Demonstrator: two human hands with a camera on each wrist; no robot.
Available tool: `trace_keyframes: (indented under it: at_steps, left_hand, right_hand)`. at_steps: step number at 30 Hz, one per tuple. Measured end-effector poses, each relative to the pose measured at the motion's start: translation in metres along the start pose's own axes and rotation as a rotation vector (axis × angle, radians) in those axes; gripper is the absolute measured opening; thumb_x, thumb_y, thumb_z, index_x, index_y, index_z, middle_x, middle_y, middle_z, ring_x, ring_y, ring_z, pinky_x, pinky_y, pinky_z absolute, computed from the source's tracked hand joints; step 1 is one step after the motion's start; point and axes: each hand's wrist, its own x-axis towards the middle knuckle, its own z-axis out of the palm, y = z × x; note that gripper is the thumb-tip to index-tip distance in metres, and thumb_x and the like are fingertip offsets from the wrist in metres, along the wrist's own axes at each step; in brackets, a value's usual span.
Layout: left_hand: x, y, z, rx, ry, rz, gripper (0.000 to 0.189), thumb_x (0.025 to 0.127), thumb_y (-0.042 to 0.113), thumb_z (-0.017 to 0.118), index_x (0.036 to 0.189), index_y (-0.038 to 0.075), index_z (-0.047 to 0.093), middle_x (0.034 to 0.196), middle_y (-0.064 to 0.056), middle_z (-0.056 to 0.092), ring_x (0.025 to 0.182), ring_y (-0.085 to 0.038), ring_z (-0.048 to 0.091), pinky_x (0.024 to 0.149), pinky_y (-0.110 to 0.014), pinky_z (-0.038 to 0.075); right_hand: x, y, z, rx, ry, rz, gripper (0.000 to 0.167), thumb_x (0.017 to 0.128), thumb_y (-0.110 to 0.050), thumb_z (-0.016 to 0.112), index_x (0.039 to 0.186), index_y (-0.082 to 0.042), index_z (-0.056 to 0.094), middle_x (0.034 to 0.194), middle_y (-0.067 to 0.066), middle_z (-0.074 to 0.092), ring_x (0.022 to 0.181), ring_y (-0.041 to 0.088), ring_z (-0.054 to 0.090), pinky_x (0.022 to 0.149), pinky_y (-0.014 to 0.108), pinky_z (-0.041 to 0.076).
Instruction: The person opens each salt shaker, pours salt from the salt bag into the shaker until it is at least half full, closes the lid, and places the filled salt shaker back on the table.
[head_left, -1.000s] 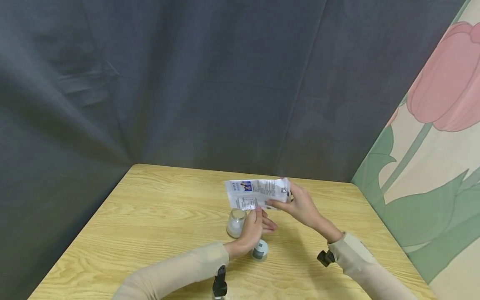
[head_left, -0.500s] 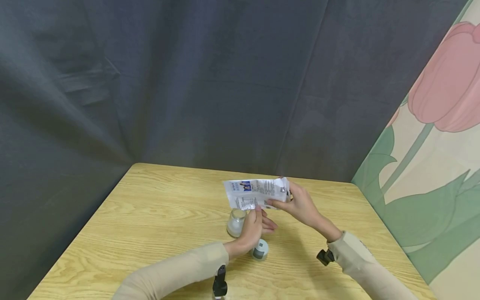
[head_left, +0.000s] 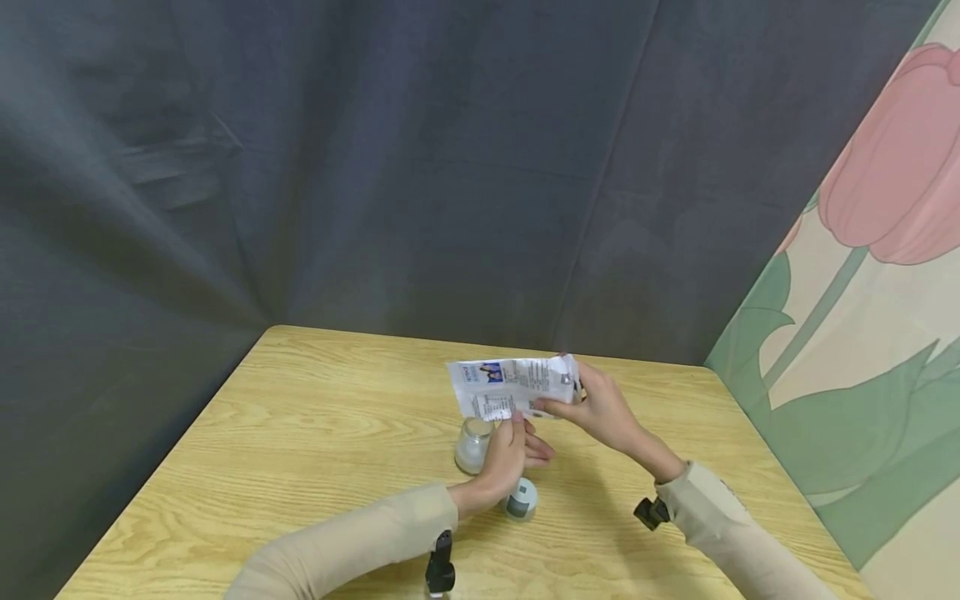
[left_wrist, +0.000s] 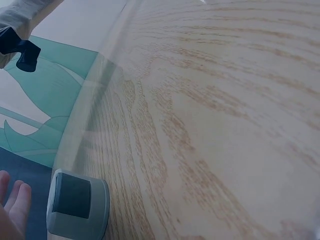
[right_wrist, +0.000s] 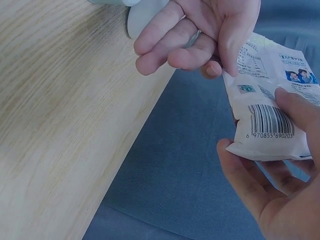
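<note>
Pouch [head_left: 504, 388], white and barcode-printed, is virtually unmoved over the last second, held above the wooden table [head_left: 337, 417] near the glass jar [head_left: 470, 452]; the right hand [head_left: 606, 415] grips one end, the left hand [head_left: 507, 455] pinches its lower edge, other fingers loosely extended, suggesting a steady hold rather than progress

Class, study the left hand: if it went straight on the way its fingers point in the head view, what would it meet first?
Probably the right wrist, though depth is unclear: the left hand might pass beneath it.
</note>
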Motion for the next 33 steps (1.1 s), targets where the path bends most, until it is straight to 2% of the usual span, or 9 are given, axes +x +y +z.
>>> trace_keyframes:
  at_steps: [8, 13, 23, 26, 30, 33]
  left_hand:
    - [0.002, -0.001, 0.0, -0.009, -0.003, 0.003, 0.045, 0.111, 0.028, 0.017, 0.103, -0.006, 0.045, 0.088, -0.028, 0.067, 0.088, -0.046, 0.068, 0.078, -0.042, 0.061]
    - [0.001, 0.001, 0.0, -0.009, -0.004, -0.002, 0.041, 0.112, 0.021, 0.016, 0.101, -0.006, 0.045, 0.088, -0.031, 0.066, 0.089, -0.051, 0.066, 0.079, -0.046, 0.06]
    - [0.003, -0.003, 0.001, -0.014, 0.007, -0.002, 0.04, 0.112, 0.024, 0.017, 0.099, -0.001, 0.046, 0.088, -0.031, 0.066, 0.087, -0.049, 0.067, 0.077, -0.043, 0.061]
    - [0.001, 0.001, 0.001, -0.021, 0.01, -0.005, 0.039, 0.112, 0.023, 0.017, 0.098, 0.0, 0.046, 0.087, -0.031, 0.066, 0.087, -0.049, 0.067, 0.077, -0.043, 0.061]
    - [-0.003, 0.011, 0.002, -0.016, 0.011, -0.009, 0.039, 0.112, 0.018, 0.017, 0.1, -0.006, 0.045, 0.088, -0.033, 0.065, 0.088, -0.05, 0.067, 0.078, -0.044, 0.061]
    - [-0.003, 0.012, 0.002, -0.012, 0.009, -0.008, 0.041, 0.112, 0.017, 0.016, 0.102, -0.012, 0.044, 0.088, -0.033, 0.065, 0.088, -0.051, 0.066, 0.078, -0.045, 0.061]
  right_hand:
    - [0.0, -0.001, 0.0, -0.015, -0.009, 0.009, 0.044, 0.08, -0.014, 0.085, 0.118, -0.013, 0.063, 0.107, 0.003, 0.072, 0.084, 0.013, 0.068, 0.056, 0.025, 0.052]
    - [0.0, -0.001, 0.0, -0.019, -0.01, 0.01, 0.045, 0.08, -0.013, 0.085, 0.118, -0.012, 0.063, 0.107, 0.003, 0.072, 0.084, 0.012, 0.068, 0.056, 0.025, 0.053]
    - [-0.001, -0.002, 0.0, -0.021, -0.006, 0.017, 0.045, 0.079, -0.015, 0.086, 0.119, -0.012, 0.063, 0.107, 0.002, 0.072, 0.083, 0.013, 0.067, 0.056, 0.025, 0.052]
    - [-0.001, -0.003, -0.001, -0.022, -0.012, 0.024, 0.046, 0.079, -0.016, 0.086, 0.119, -0.013, 0.063, 0.107, 0.002, 0.072, 0.083, 0.012, 0.067, 0.056, 0.025, 0.052]
    - [0.0, -0.003, -0.002, -0.021, -0.015, 0.021, 0.045, 0.079, -0.015, 0.086, 0.118, -0.013, 0.063, 0.106, 0.002, 0.072, 0.082, 0.012, 0.067, 0.056, 0.025, 0.052]
    - [0.001, -0.002, -0.002, -0.02, -0.015, 0.013, 0.044, 0.08, -0.015, 0.085, 0.118, -0.012, 0.063, 0.105, 0.002, 0.072, 0.081, 0.012, 0.067, 0.056, 0.025, 0.052]
